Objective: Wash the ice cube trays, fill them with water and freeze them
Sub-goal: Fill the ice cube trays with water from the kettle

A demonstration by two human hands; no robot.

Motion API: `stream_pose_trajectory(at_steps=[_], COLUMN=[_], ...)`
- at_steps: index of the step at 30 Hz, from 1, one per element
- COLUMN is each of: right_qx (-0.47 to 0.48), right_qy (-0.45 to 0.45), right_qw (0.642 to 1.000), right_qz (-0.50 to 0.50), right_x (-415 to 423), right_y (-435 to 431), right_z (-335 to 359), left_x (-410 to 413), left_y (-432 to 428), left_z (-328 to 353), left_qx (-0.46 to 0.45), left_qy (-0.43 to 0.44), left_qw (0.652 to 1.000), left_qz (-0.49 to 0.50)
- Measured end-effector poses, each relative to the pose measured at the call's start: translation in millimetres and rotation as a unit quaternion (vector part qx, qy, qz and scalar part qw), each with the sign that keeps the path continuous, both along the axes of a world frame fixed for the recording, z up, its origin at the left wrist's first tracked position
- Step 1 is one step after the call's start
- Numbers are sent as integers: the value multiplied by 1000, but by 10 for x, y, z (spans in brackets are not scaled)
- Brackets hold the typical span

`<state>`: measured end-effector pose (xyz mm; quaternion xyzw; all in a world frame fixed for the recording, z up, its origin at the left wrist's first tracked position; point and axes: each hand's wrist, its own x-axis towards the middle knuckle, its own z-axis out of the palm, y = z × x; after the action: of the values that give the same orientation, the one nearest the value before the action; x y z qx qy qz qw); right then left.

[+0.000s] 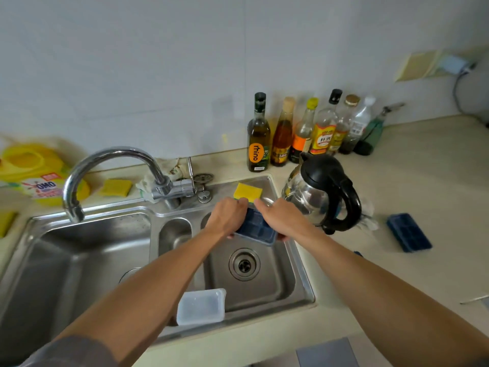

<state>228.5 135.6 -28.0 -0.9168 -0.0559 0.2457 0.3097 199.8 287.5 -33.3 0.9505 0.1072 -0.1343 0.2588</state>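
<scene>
Head: blue tray over right sink basin

— Where is this happening?
— A home kitchen, it's looking like. A steel double sink with a curved tap is sitting in the counter.
— Anything else pointing that way?
— Oil and sauce bottles are standing along the wall, an electric kettle is sitting beside the sink, and an ice cube tray is lying past it.
</scene>
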Motion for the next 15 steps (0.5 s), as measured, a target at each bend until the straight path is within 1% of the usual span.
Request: stream_pose_trajectory(at_steps=[2,6,10,12,14,15], right_qx=[-5,-21,-40,-30,-16,12], right_qy=[-28,-65,-68,-55,-52,-55], right_qw=[1000,997,996,998,998,998], right_qz=[9,23,49,30,13,-8], right_x=[38,82,117,138,156,169], right_y=[66,160,213,201,167,146], right_z=[61,153,136,109,123,135], left_x=[60,172,263,309,338,353], left_y=[76,187,266,266,227,199], left_z=[55,167,172,144,142,144], left_qx=[5,-33,-48,-51,-81,-96], left_qy=[-5,2,23,35,42,41], left_qw=[1000,999,998,998,994,992], left_qz=[-6,23,31,34,57,65])
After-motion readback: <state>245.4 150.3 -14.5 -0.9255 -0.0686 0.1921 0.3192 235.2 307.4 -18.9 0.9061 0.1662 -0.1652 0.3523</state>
